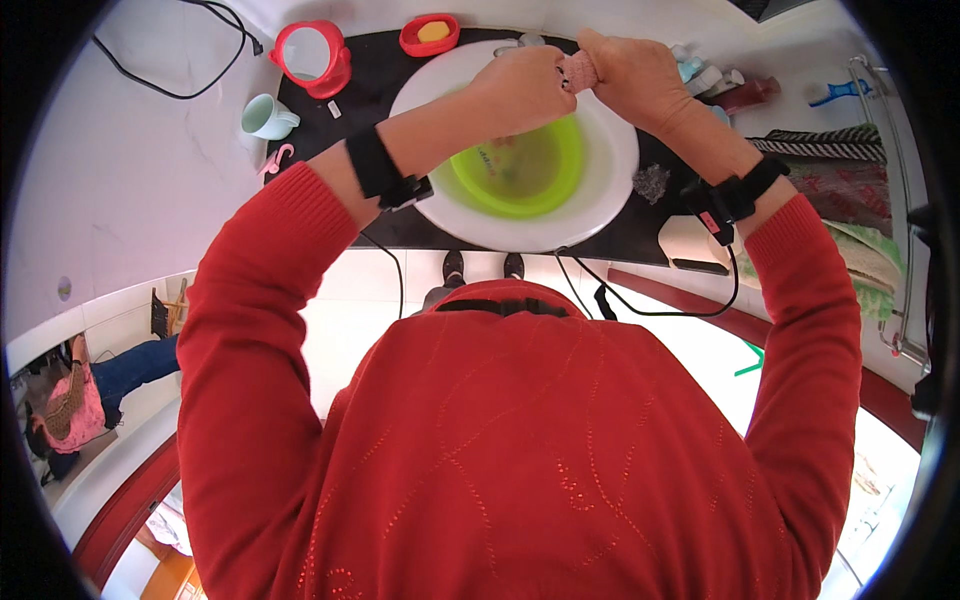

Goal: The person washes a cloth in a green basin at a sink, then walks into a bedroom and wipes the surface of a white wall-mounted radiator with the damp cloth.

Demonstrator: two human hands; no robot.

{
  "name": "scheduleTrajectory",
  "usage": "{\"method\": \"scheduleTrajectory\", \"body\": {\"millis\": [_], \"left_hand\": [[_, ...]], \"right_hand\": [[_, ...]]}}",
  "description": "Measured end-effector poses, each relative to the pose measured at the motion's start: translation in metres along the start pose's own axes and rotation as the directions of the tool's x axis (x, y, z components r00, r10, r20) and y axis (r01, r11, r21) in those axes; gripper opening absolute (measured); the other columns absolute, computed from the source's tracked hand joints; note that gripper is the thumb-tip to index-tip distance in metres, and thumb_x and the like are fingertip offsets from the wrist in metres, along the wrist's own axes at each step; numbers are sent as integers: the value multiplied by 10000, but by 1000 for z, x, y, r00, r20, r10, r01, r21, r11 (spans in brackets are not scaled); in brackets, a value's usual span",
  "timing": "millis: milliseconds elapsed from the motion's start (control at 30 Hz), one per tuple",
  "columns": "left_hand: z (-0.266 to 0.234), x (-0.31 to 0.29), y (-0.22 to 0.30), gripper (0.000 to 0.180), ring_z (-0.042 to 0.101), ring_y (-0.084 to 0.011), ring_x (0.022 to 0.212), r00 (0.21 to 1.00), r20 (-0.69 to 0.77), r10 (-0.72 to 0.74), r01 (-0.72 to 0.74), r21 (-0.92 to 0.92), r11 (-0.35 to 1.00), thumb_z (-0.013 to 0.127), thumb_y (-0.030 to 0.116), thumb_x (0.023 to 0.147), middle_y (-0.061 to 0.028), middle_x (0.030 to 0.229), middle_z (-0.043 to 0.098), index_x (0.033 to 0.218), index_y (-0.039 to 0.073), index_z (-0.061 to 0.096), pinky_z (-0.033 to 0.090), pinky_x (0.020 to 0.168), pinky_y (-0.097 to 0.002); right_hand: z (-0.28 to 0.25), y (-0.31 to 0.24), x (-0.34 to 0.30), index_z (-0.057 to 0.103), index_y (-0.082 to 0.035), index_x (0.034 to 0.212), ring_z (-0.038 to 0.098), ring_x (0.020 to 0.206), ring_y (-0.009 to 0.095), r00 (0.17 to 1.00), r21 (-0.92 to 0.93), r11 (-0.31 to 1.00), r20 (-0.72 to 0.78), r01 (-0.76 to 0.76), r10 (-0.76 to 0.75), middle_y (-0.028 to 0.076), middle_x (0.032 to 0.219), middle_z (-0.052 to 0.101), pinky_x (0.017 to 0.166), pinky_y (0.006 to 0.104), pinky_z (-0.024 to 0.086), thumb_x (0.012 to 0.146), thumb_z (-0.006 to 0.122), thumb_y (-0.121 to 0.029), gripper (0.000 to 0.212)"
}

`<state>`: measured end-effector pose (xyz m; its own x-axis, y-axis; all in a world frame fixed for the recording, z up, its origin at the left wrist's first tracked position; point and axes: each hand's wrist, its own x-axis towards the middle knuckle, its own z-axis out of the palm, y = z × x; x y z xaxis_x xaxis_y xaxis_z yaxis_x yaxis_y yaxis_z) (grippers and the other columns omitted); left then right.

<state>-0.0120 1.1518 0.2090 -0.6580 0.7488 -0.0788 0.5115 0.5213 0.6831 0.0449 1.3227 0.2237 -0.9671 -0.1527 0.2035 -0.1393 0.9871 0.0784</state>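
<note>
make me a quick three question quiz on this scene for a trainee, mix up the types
1. Multiple choice: what is between the left hand and the right hand?
a) a mint mug
b) a pink cloth
c) a red mirror

2. True or false: the lime green basin sits inside the white sink.

3. Fill in the blank: the yellow soap lies in a ____ dish.

Key: 1. b; 2. true; 3. red
</note>
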Motion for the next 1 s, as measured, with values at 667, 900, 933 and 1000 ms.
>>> {"method": "scheduleTrajectory", "body": {"millis": [667, 900, 933, 1000], "left_hand": [[50, 32, -53, 147, 676, -350, 783, 915, 6, 404, -384, 327, 864, 587, 191, 859, -154, 824, 692, 961, 92, 552, 511, 667, -464], [56, 33, -62, 139, 668, -372, 782, 873, -39, 486, -456, 284, 843, 568, 187, 872, -143, 821, 690, 958, 78, 554, 503, 667, -471], [58, 34, -63, 160, 659, -372, 819, 918, -5, 396, -382, 252, 889, 582, 190, 860, -155, 851, 682, 958, 65, 562, 500, 692, -468], [61, 37, -66, 202, 641, -371, 893, 954, -49, 297, -278, 229, 933, 609, 196, 835, -177, 912, 667, 958, 37, 577, 494, 742, -461]], "right_hand": [[75, -11, -38, 709, -104, 1031, 657, 804, 249, 873, 663, 572, 415, -483, 257, 132, 844, 693, 766, 328, 491, 760, 604, -147, 294], [84, -14, -43, 708, -48, 958, 588, 722, 153, 777, 716, 303, 569, -629, 268, 63, 747, 651, 713, 293, 462, 715, 634, -123, 265], [87, -12, -43, 707, -44, 949, 579, 717, 145, 767, 722, 260, 587, -641, 260, 56, 738, 643, 711, 290, 460, 711, 640, -124, 259], [98, -6, -33, 709, -41, 925, 600, 729, 159, 813, 761, 293, 512, -579, 277, 56, 736, 656, 721, 289, 464, 721, 661, -147, 235]]}}
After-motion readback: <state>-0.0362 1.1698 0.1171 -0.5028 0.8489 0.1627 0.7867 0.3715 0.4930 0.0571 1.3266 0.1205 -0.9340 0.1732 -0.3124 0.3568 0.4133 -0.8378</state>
